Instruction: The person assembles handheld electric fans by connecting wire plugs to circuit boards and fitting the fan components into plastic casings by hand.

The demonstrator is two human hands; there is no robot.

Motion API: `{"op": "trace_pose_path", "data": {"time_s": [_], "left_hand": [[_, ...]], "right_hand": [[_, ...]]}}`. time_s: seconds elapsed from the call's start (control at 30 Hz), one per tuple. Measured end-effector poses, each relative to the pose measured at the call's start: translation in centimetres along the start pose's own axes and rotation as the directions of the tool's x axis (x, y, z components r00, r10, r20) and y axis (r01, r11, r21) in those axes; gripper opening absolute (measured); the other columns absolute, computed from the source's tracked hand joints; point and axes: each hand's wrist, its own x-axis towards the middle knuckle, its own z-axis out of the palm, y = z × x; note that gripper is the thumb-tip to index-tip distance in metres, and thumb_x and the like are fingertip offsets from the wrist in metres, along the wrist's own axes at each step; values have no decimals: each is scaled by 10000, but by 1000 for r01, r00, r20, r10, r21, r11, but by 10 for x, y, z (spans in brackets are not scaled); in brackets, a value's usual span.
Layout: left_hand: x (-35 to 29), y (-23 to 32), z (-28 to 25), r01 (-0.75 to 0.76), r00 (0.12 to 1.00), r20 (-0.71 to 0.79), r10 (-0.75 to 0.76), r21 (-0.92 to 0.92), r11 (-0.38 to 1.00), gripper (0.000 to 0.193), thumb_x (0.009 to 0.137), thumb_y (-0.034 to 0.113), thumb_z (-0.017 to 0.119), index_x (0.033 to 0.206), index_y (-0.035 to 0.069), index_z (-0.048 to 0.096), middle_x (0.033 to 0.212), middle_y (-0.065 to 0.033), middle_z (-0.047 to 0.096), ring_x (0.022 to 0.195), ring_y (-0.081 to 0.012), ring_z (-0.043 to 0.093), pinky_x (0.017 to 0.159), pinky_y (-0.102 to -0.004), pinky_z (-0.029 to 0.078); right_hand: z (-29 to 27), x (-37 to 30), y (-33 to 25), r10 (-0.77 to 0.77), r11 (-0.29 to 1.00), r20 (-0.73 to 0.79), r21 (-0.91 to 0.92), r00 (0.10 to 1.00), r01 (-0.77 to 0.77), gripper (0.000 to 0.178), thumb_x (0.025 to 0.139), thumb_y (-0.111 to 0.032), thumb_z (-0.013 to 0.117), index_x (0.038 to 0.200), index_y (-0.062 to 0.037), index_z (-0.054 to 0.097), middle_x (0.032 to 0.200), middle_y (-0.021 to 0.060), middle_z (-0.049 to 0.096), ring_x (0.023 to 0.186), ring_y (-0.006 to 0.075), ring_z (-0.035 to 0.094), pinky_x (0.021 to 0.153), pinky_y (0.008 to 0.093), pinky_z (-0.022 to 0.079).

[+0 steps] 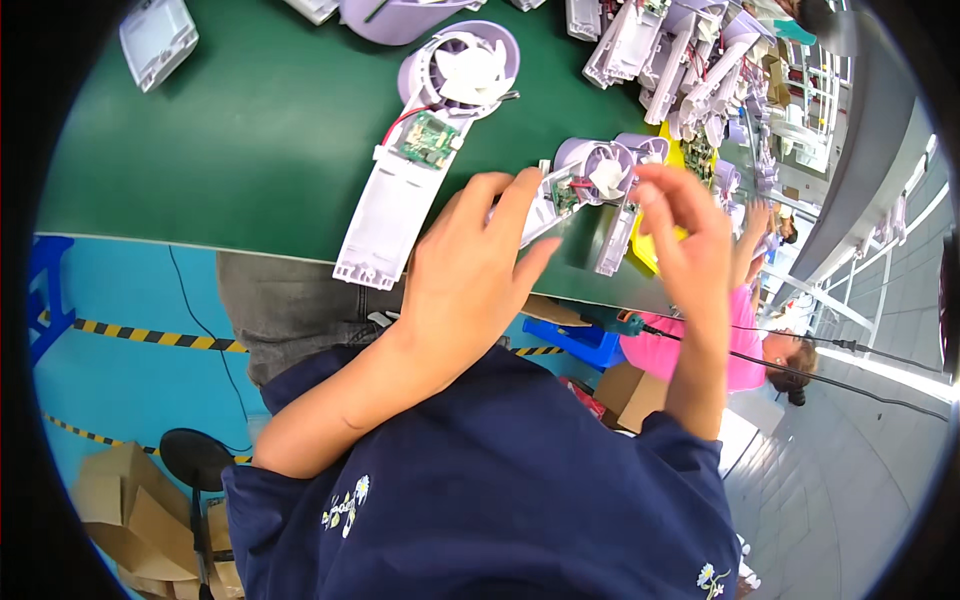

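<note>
My left hand [470, 255] is around the handle of a small lavender handheld fan [562, 196], its thumb and index finger on either side. The fan's back is uncovered, and a green circuit board and reddish wires show. My right hand [690, 235] is raised at the fan's round head, thumb and index finger curled close together; what lies between them is too small to make out. Left of my hands lies another opened fan [385, 215], with a white blade wheel, a green board and a red wire. A narrow lavender handle piece [613, 240] lies below the fan head.
Many fan parts [690, 60] are piled at the far right of the green table [250, 130]. A yellow tray [645, 250] stands near my right hand. At far left lies a loose shell [158, 45]. A person in pink [745, 340] sits at the right.
</note>
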Motion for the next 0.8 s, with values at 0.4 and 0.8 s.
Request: {"op": "trace_pose_path", "data": {"time_s": [0.4,0.8], "left_hand": [[32,18,-9,238,924,304,-232,18,971,191,958,140,690,1037,-34,699,829,-172,732,718,-343,723,666,-433,561],[52,35,-14,631,664,519,-539,-1,776,208,966,92,702,1050,-98,709,854,-179,753,738,-197,752,668,-307,612]], "right_hand": [[86,-51,0,462,373,203,839,863,-397,280,1037,-148,664,1227,53,616,965,87,729,608,76,599,482,230,452],[81,-50,0,442,302,269,854,856,-424,243,1001,-46,691,1215,64,651,984,31,723,654,-16,536,538,177,407]]}}
